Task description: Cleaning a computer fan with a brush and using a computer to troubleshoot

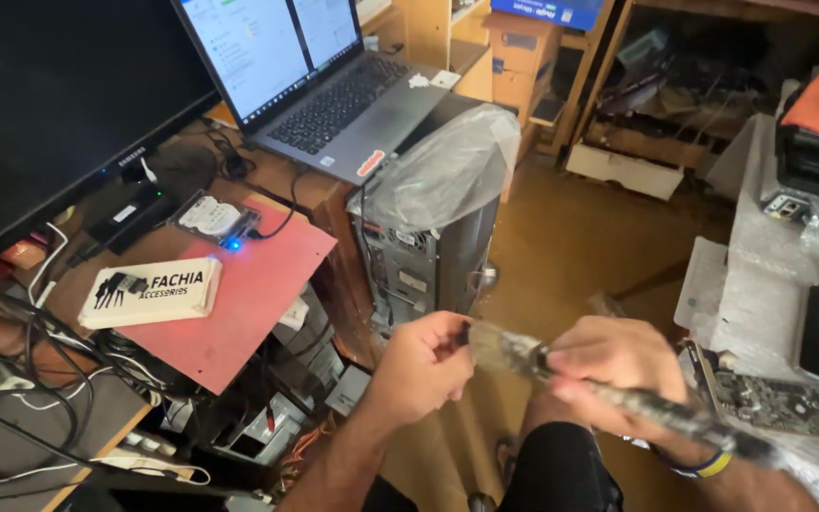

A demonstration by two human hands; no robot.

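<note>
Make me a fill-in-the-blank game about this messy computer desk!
1. The left hand and right hand both grip one long, blurry ____.
2. The open laptop rests partly on a computer ____.
3. The white box lies on a ____ board.
4. A clear ____ bag sits atop the computer tower.

Missing words: stick; tower; red; plastic

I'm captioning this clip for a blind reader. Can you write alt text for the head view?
Two bare hands, left hand and right hand, hold a long, blurred object in clear wrap above the floor. To the left, a cluttered desk carries a laptop, a dark monitor and cables.
</note>
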